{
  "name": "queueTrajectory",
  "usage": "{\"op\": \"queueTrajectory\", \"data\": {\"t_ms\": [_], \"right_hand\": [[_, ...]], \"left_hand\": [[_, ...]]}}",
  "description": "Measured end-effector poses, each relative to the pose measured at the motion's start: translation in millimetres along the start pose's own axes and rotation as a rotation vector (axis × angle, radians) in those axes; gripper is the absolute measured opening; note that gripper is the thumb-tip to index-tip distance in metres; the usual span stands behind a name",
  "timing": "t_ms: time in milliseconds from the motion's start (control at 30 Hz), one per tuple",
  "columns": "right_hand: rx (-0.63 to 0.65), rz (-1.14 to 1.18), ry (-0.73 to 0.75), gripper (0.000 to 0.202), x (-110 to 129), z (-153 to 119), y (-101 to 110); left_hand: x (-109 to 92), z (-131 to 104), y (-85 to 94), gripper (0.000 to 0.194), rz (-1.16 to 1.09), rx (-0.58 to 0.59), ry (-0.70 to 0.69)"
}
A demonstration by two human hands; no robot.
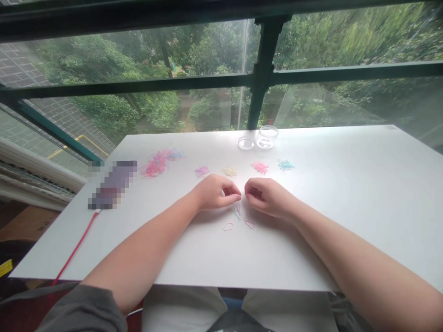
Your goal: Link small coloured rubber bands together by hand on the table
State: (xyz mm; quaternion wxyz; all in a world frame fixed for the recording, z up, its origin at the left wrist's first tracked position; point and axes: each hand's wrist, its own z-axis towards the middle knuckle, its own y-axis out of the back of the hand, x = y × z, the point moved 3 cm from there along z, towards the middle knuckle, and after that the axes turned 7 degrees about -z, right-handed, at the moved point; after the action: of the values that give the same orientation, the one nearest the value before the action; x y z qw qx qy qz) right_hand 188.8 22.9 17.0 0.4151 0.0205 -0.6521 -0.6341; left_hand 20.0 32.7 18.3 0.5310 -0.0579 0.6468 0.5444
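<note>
My left hand (217, 192) and my right hand (266, 195) meet over the middle of the white table (194, 258), thumb and forefinger pinched on each. Between the fingertips runs a small rubber band (242, 195), thin and pale; most of it is hidden by the fingers. Just below the hands lie several loose bands, pink and bluish (236, 211). Nearer to me are a pale pink band (228, 227) and a darker pink band (249, 223), each lying flat.
Behind the hands sit small piles of bands: purple (202, 171), yellow (230, 171), pink (260, 167) and teal (285, 164). A larger mixed pile (159, 163) lies left. At the back stand a clear jar (267, 137) and lid (246, 144). A blurred phone-like object (114, 184) has a red cable (76, 249).
</note>
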Motion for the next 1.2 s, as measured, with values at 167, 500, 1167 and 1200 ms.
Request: {"op": "queueTrajectory", "data": {"t_ms": [167, 500, 1167, 1200], "right_hand": [[-0.01, 0.027, 0.002, 0.007, -0.3, 0.0, 0.3], [0.064, 0.066, 0.022, 0.019, -2.2, -1.7, 0.5], [0.055, 0.08, 0.045, 0.012, -3.0, 1.2, -0.9], [0.053, 0.082, 0.045, 0.012, -3.2, 1.3, -0.8]], "left_hand": [[2.2, 0.7, 0.1, 0.014, -0.019, -0.015, 0.026], [4.4, 0.6, 2.1, 0.014, -0.017, -0.032, 0.02], [7.9, 0.6, 4.7, 0.02, -0.073, 0.009, 0.076], [8.5, 0.4, 4.6, 0.02, -0.072, 0.002, 0.074]]}}
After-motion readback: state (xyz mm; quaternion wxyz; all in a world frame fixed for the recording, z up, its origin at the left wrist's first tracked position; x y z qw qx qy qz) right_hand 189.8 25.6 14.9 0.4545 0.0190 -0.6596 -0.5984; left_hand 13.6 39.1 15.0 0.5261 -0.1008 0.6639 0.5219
